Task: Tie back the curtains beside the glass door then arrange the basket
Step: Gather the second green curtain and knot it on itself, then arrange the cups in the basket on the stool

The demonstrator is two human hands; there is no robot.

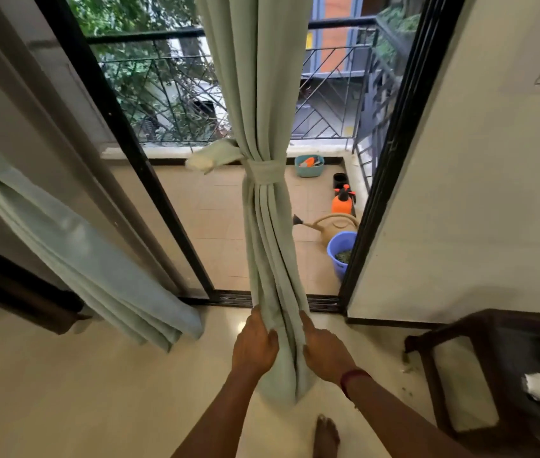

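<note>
Curtains: two, tied curtain [262,94] and loose curtain [73,252]
My hands: two, left hand [255,345], right hand [324,353]
Basket [309,165]: one
Blue bucket [341,251]: one
Watering can [331,226]: one
Orange sprayer [342,201]: one

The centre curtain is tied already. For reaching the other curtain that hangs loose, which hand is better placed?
Probably the left hand. The loose curtain hangs on that side, while the right hand is beyond the tied curtain, which both hands grip near its bottom.
</note>
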